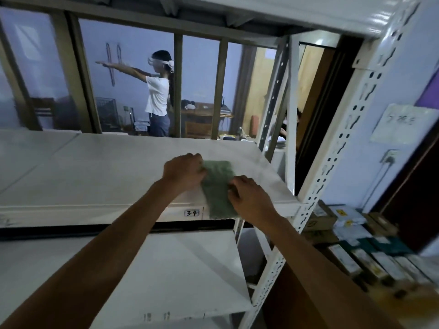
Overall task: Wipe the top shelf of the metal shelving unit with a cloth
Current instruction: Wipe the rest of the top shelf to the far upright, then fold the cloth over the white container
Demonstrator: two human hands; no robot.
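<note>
Head view: both my hands, left hand (184, 170) and right hand (249, 194), press the green cloth (219, 186) flat on the shelf (107, 176); I'd sweep firmly edgeward.

Both bare arms are reaching forward and upward from the bottom of the view, nearly straight and converging toward each other. The left hand (184, 170) is lying knuckles up, its fingers curled downward and their tips hidden under the palm. The right hand (249, 194) is sitting just beside it, slightly nearer the body, also palm down, with its fingers bent and pressing downward. The two hands are near but not touching.
</note>
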